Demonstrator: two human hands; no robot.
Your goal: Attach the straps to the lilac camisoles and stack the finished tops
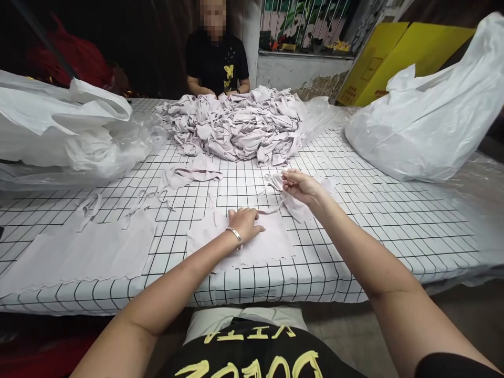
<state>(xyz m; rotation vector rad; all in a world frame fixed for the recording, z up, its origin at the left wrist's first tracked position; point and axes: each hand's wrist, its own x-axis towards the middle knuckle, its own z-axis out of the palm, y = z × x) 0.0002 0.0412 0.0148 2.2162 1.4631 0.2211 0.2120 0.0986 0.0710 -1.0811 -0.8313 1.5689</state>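
A pale lilac camisole-like garment (271, 239) with thin straps lies flat on the checked cloth in front of me. My left hand (244, 224), a silver bangle at its wrist, rests on the garment's upper part with the thumb apart from the fingers. Above its right corner my right hand (301, 186) is closed in a pinch. Thin pale straps or threads show by those fingertips, but what they grip is too small to make out. Another pale piece (297, 207) lies crumpled under the right hand. To the left, a similar strapped garment (86, 254) is spread flat.
A large heap of lilac garments (240, 123) covers the far middle of the table, with a person in black (216, 63) behind it. One loose piece (192, 173) lies nearer. White plastic bags stand left (90, 126) and right (429, 121); a yellow box (378, 58) is behind.
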